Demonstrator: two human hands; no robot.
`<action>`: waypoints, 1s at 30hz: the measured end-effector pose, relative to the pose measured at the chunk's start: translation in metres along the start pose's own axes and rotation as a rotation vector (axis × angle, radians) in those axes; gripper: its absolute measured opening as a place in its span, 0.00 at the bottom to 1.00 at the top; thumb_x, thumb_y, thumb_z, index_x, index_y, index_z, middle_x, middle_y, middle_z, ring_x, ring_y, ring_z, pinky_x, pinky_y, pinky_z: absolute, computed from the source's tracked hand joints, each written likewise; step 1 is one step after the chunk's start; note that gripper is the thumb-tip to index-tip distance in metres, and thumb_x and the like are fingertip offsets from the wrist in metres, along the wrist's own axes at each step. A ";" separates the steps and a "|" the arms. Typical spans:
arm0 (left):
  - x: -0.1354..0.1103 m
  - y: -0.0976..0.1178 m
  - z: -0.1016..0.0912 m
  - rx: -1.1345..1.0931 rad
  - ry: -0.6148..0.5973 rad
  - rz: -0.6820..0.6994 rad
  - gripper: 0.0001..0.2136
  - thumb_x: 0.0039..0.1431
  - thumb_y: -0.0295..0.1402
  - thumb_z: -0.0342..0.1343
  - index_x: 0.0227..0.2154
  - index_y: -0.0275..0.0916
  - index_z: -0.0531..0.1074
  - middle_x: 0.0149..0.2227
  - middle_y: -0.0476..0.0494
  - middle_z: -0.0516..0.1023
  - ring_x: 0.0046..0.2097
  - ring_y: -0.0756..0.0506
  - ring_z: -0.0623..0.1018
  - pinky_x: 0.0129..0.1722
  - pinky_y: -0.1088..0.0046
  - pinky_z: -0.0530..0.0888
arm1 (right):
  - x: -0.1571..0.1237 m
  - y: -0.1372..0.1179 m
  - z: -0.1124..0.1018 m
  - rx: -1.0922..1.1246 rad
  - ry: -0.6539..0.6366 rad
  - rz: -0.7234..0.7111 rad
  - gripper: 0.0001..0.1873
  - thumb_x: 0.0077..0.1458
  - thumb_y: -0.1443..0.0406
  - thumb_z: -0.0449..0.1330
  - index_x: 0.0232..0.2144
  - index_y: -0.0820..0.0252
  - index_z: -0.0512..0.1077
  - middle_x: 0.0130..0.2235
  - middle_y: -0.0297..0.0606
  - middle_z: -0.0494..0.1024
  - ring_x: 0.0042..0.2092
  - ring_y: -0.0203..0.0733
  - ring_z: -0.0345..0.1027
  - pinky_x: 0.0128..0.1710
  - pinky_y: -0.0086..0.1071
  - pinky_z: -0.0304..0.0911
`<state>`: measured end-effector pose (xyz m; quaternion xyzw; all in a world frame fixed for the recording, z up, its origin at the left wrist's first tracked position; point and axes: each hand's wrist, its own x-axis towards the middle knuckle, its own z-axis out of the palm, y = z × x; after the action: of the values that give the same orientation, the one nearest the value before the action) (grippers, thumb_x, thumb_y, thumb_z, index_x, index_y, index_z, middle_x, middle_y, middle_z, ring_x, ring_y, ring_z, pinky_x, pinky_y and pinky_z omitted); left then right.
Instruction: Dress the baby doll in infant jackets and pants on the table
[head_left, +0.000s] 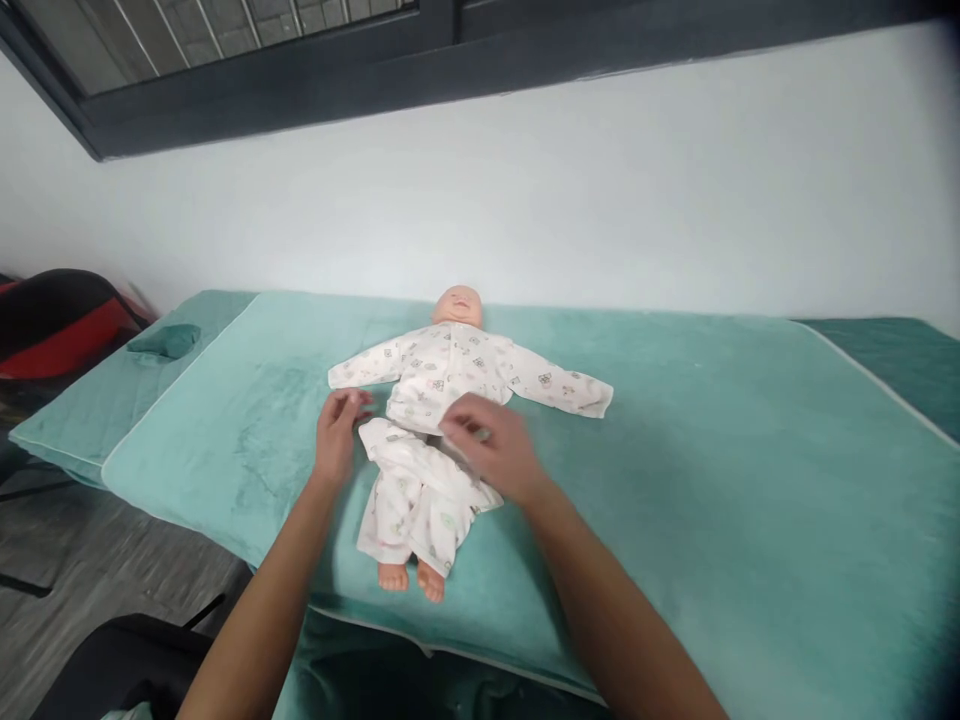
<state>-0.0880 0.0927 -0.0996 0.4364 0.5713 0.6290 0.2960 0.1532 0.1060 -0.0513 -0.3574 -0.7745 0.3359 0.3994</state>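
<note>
A baby doll (pixel 457 305) lies on its back, its head toward the wall and its bare feet (pixel 431 580) toward me. It has on a white printed shirt (pixel 450 370), sleeves spread out to both sides. White printed pants (pixel 420 490) cover its legs, the waist loose and rumpled below the shirt hem. My left hand (pixel 339 430) is beside the doll's waist, just below the left-side sleeve, fingers loosely bent and holding nothing visible. Above the waist is my right hand (pixel 491 440), fingers curled toward the thumb and slightly blurred; whether it pinches cloth is unclear.
The doll rests on a padded bed with a green cover (pixel 712 480), set against a white wall (pixel 600 200). A dark window frame (pixel 300 90) runs above. A red and black chair (pixel 67 330) stands at the left, and a black seat (pixel 127 660) is at lower left.
</note>
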 end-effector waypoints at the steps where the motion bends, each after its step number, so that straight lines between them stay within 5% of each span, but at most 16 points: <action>1: 0.004 0.006 0.003 0.022 -0.042 -0.010 0.11 0.60 0.43 0.58 0.38 0.42 0.72 0.44 0.42 0.78 0.48 0.41 0.78 0.46 0.64 0.75 | 0.000 0.004 -0.004 -0.060 0.098 0.029 0.14 0.64 0.54 0.56 0.31 0.55 0.68 0.33 0.34 0.73 0.34 0.39 0.66 0.35 0.33 0.60; 3: 0.007 0.019 0.011 0.182 -0.228 0.056 0.11 0.56 0.39 0.63 0.40 0.43 0.74 0.46 0.43 0.78 0.51 0.40 0.76 0.51 0.61 0.74 | -0.001 0.012 -0.004 -0.253 0.184 0.078 0.14 0.61 0.52 0.60 0.32 0.55 0.67 0.34 0.36 0.73 0.35 0.42 0.66 0.35 0.35 0.59; 6: 0.002 0.033 0.021 0.521 -0.566 0.294 0.16 0.53 0.34 0.66 0.46 0.47 0.75 0.52 0.44 0.75 0.56 0.38 0.72 0.58 0.58 0.68 | -0.007 0.021 0.010 -0.528 0.069 0.081 0.18 0.56 0.51 0.65 0.37 0.56 0.69 0.41 0.43 0.74 0.45 0.52 0.66 0.37 0.37 0.58; 8: -0.005 0.036 0.027 0.717 -0.631 0.407 0.19 0.52 0.31 0.66 0.48 0.47 0.73 0.54 0.43 0.73 0.57 0.37 0.70 0.57 0.56 0.67 | -0.012 0.024 0.020 -0.623 0.029 0.077 0.17 0.58 0.52 0.64 0.40 0.57 0.69 0.45 0.47 0.73 0.48 0.56 0.65 0.38 0.38 0.59; 13: -0.016 0.035 0.041 0.952 -0.543 0.511 0.12 0.56 0.29 0.62 0.42 0.44 0.71 0.51 0.41 0.72 0.53 0.37 0.70 0.49 0.59 0.70 | -0.017 0.030 0.029 -0.524 0.099 0.083 0.09 0.66 0.59 0.53 0.38 0.56 0.70 0.39 0.42 0.74 0.41 0.48 0.66 0.39 0.38 0.59; 16: -0.013 0.026 0.044 0.810 -0.404 0.467 0.02 0.61 0.32 0.56 0.36 0.43 0.70 0.44 0.42 0.75 0.48 0.39 0.72 0.47 0.62 0.69 | -0.018 0.044 0.024 -0.281 0.326 0.154 0.13 0.66 0.55 0.52 0.38 0.57 0.69 0.32 0.36 0.72 0.33 0.41 0.64 0.35 0.35 0.59; 21: 0.015 -0.013 0.014 0.135 0.218 0.056 0.08 0.62 0.40 0.54 0.33 0.42 0.66 0.32 0.50 0.70 0.36 0.48 0.72 0.39 0.71 0.72 | -0.043 0.081 -0.018 0.127 0.949 0.396 0.17 0.58 0.48 0.55 0.36 0.55 0.63 0.28 0.31 0.68 0.29 0.38 0.63 0.30 0.34 0.61; 23: 0.025 -0.029 -0.002 -0.082 0.398 -0.045 0.08 0.60 0.39 0.53 0.33 0.41 0.64 0.35 0.49 0.70 0.39 0.49 0.73 0.41 0.72 0.73 | -0.060 0.088 -0.036 0.070 0.988 0.509 0.15 0.57 0.50 0.55 0.34 0.54 0.61 0.25 0.30 0.66 0.26 0.39 0.61 0.28 0.36 0.59; 26: 0.029 -0.038 -0.012 -0.139 0.378 -0.017 0.09 0.60 0.40 0.55 0.37 0.41 0.67 0.41 0.47 0.72 0.44 0.48 0.74 0.46 0.70 0.74 | -0.077 0.084 -0.041 -0.037 0.949 0.521 0.14 0.56 0.52 0.58 0.35 0.54 0.64 0.27 0.34 0.68 0.28 0.42 0.62 0.30 0.39 0.60; 30: 0.028 -0.023 0.004 0.156 0.086 0.249 0.11 0.60 0.39 0.58 0.44 0.42 0.72 0.48 0.43 0.74 0.53 0.43 0.73 0.55 0.65 0.70 | -0.056 0.066 -0.019 -0.153 0.678 0.322 0.15 0.57 0.53 0.59 0.40 0.57 0.69 0.40 0.42 0.74 0.42 0.48 0.69 0.42 0.41 0.66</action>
<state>-0.0995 0.1229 -0.1163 0.4982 0.5720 0.6326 0.1562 0.2119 0.0983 -0.1169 -0.5942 -0.5551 0.1985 0.5472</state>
